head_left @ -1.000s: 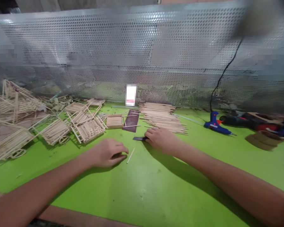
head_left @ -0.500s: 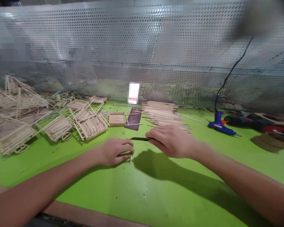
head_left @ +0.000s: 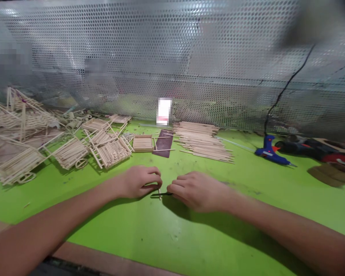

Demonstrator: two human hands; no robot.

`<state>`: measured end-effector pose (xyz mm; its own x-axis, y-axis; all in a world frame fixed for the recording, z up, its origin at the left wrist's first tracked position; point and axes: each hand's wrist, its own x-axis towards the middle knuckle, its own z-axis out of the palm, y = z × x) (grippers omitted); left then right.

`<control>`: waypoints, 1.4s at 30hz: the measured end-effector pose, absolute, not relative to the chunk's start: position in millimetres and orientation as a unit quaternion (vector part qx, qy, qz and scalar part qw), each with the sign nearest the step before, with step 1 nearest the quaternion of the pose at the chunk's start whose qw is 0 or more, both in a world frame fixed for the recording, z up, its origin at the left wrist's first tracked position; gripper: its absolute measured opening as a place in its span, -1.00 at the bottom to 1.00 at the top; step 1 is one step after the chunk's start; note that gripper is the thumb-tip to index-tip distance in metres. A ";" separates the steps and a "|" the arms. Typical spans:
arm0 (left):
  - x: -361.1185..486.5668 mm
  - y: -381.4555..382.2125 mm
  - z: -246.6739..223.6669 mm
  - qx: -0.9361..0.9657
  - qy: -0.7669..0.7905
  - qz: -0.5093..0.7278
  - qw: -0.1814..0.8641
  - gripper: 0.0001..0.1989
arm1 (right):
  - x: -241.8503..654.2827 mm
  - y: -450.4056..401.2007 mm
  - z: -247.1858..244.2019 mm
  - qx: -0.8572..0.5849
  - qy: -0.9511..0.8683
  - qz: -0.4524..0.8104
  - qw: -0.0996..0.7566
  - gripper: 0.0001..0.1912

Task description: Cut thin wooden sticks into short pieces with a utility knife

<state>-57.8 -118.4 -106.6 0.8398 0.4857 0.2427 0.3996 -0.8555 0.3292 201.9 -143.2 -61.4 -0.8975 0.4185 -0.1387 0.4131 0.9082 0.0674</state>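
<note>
My left hand (head_left: 145,181) is closed on a short thin wooden stick (head_left: 160,197), holding it against the green tabletop (head_left: 172,237). My right hand (head_left: 197,191) grips a dark knife (head_left: 161,194), whose narrow blade points left and lies across the stick near its lower end, just below my left fingertips. Behind my hands, a small stick-built cart (head_left: 143,143) rests beside a dark flat plate (head_left: 163,144). A pile of long thin sticks (head_left: 199,138) lies to the right of the plate.
Several stick carts (head_left: 110,153) stand at the left, with a heap of stick frames (head_left: 23,111) behind. At the right are a blue glue gun (head_left: 271,151) with a black cord and a brown roll (head_left: 330,174). A perforated metal screen (head_left: 166,50) closes off the back.
My right hand has moved down and toward me with the knife, bringing the blade onto the stick. My left hand has hardly moved.
</note>
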 end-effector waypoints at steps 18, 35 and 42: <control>-58.1 -122.1 -101.0 0.950 0.236 0.154 0.132 -0.90 | 202.5 -145.7 -66.6 0.210 0.976 0.032 0.046 -0.93; -61.5 -126.7 -106.6 0.958 0.234 0.154 0.070 -0.67 | 201.1 -147.2 -69.9 0.217 0.974 0.049 0.045 -0.96; -60.2 -135.8 -108.7 0.977 0.166 0.130 0.006 -0.73 | 201.4 -147.3 -68.5 0.216 0.974 0.039 0.060 -0.90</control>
<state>-60.2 -135.8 -108.7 0.9109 0.3263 0.2525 0.3229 -0.9448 0.0558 201.4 -147.3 -68.5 -0.8997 0.4249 -0.1004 0.4156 0.9039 0.1011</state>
